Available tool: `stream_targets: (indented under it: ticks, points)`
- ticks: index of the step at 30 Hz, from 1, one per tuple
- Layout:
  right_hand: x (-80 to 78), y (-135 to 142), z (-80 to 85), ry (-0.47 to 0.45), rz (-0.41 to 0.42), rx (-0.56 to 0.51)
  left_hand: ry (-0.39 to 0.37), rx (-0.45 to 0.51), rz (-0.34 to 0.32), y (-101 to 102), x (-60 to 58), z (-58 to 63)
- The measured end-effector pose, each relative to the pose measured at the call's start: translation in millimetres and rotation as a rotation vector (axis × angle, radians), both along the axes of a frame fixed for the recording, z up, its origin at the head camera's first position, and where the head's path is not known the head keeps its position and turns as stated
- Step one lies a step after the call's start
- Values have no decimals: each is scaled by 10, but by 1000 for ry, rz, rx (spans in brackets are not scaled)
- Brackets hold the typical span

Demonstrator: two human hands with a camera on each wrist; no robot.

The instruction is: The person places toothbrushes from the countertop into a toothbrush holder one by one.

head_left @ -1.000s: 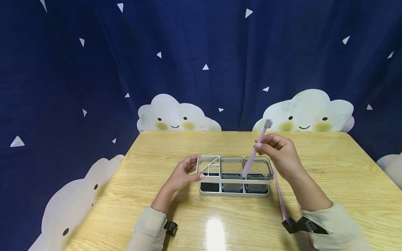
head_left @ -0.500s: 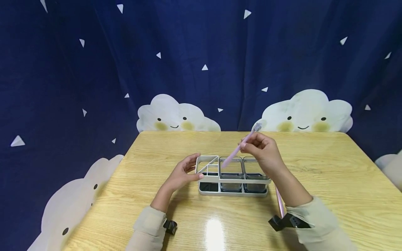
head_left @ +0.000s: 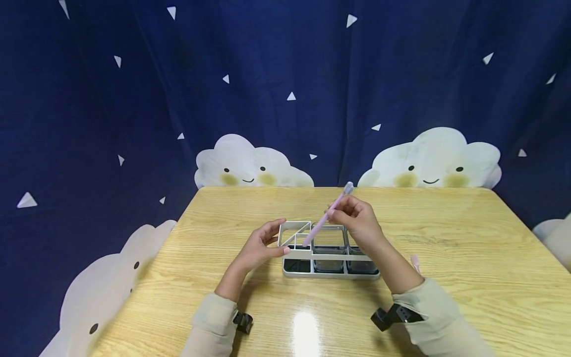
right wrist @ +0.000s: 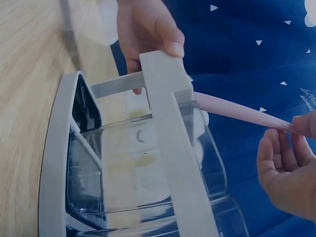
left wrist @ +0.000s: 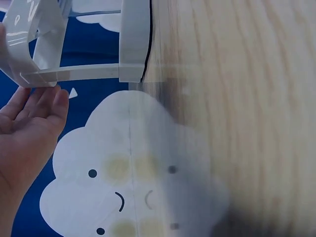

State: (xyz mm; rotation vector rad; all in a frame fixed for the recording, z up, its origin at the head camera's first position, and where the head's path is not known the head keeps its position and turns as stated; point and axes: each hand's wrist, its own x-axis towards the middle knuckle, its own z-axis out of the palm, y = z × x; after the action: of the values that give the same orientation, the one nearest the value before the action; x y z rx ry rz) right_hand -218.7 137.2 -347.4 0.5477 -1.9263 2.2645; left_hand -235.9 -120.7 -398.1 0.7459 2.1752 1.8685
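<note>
Nearest the wearer, two beige sleeves (head_left: 209, 317) extend over the worktop (head_left: 339, 310), each wrist carrying a black strap-mounted unit (head_left: 243, 322). Beside the right forearm, the tip of a second pink item (head_left: 415, 264) shows; the forearm hides the remainder.

Beyond the sleeves, the left hand (head_left: 260, 248) grips the left end of the holder (head_left: 331, 257), thumb on the front bar, fingers behind. The right hand (head_left: 360, 227) pinches the pink toothbrush (head_left: 322, 223) between thumb and fingers. The toothbrush is tilted, bristles up and to the right, handle end down and to the left.

Change: half a second ago the handle end lay over the left cup (head_left: 328, 267); it now overlaps the small square cell in the divided section. The left hand has not shifted. Judgement: the toothbrush now lines up with the cell rather than the cup, and the steady grip braces the holder. Entry into the cell cannot be confirmed.

Materials: holder, pale smooth frame with rounded corners and dark base inserts; cups, clear, rounded-square; toothbrush handle, slim, matte-looking; worktop, glossy light wood grain.

Farthest back, a navy curtain (head_left: 263, 49) carries white triangles and smiling clouds (head_left: 439, 158).
</note>
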Motion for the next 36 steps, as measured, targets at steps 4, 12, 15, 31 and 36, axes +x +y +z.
stream_targets:
  ticks: [4, 12, 15, 31, 36]
  points:
    - [-47, -45, -35, -2, -18, 62, -20, 7, 1, -6, -2, -10]
    - [-126, -141, -144, 18, -42, 153, -34, 3, -2, -2, -12, -3]
    - [-143, -171, -174, 18, -46, 160, -37, -1, -4, -1, -16, -4]
    - [-183, -283, -291, 27, -30, 349, -44, 13, -11, 0, -49, -17]
    - [-177, -278, -321, 33, 9, 366, -46, 9, -11, -16, -49, -22]
